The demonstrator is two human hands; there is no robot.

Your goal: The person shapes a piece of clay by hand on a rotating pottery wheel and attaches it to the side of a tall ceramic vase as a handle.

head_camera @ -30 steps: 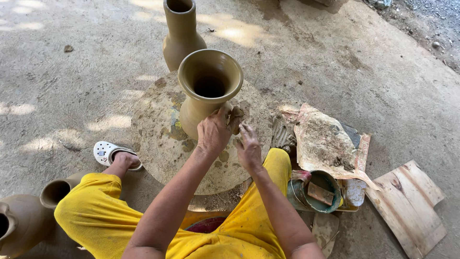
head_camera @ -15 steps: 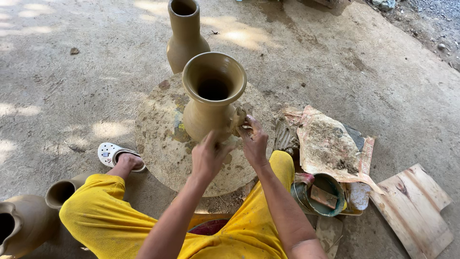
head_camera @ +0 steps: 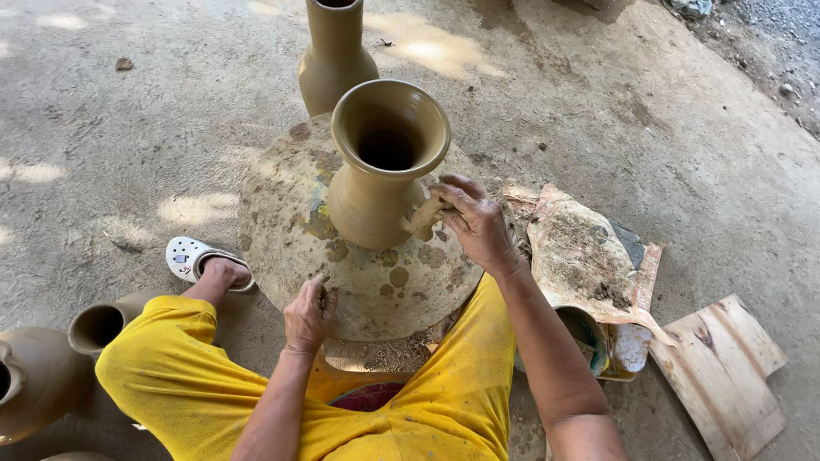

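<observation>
Vase (head_camera: pixel 376 171) of wet clay stands upright at the centre of the round turning disc (head_camera: pixel 367 273), flared mouth up. Your right hand (head_camera: pixel 474 224) pinches a clay lump (head_camera: pixel 424 215) against the vase's lower right wall. Your left hand (head_camera: pixel 309 314) rests curled on the disc's near rim, gripping it. Step judged: attaching or smoothing a side piece; next calls for firm, even pressure. 1 finished vase (head_camera: pixel 335 55) stands just behind; a bucket (head_camera: pixel 585 337) and board (head_camera: pixel 722 371) lie right, clear of your reach.

Right hand (head_camera: pixel 477 224) against clay vase (head_camera: pixel 382 162) on round wheel (head_camera: pixel 376 286)
</observation>
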